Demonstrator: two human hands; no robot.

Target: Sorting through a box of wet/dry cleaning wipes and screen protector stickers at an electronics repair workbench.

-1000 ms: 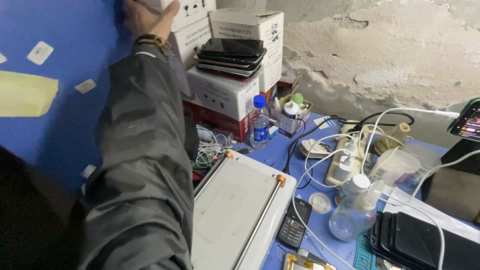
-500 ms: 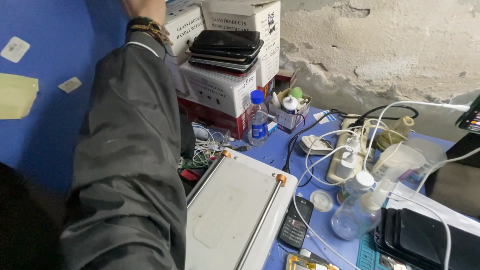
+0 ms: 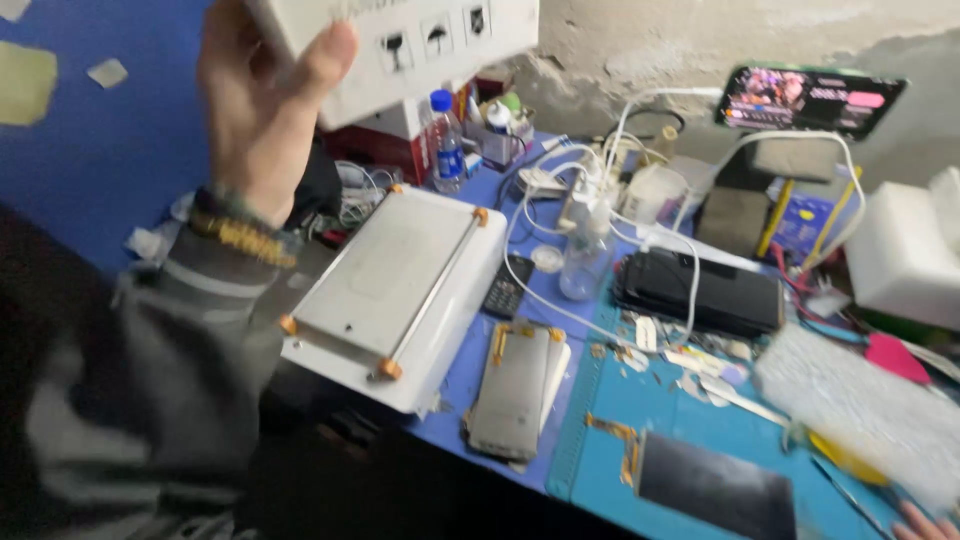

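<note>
1. Grip: left hand (image 3: 265,110) is raised near the camera and closed on a white box (image 3: 400,45), thumb on the near face, remaining fingers hidden behind it. The box is held aloft, above the bench's back left, clear of everything below.
2. Right hand (image 3: 925,522): only fingertips show at the bottom right corner; whether it is open or closed cannot be told.
3. Support: the hold looks like a one-sided pinch near the box's lower corner. Judged from this, the load hangs off the thumb, so the box could rotate or slip. Shifting the palm under the base would steady it.
4. Clearance below: a small bottle (image 3: 447,140) with a blue cap stands upright just under the box, beside a cluster of small containers (image 3: 500,125). Keep the box level when passing over them; they look easy to topple.
5. Landing zones: the white flat machine (image 3: 395,290) with orange knobs lies nearest the hand. Just right of it lie a stack of phone panels (image 3: 515,385), a dark keypad device (image 3: 507,290) and white cables (image 3: 600,190).
6. Hazards: the cables loop across the bench centre toward a clear bottle (image 3: 585,265) and a black case (image 3: 700,290). A dragged sleeve could snag them.
7. Bench right: a blue mat (image 3: 620,480) carries a dark screen (image 3: 715,485) and loose parts; a lit phone (image 3: 810,98) leans at the wall.
</note>
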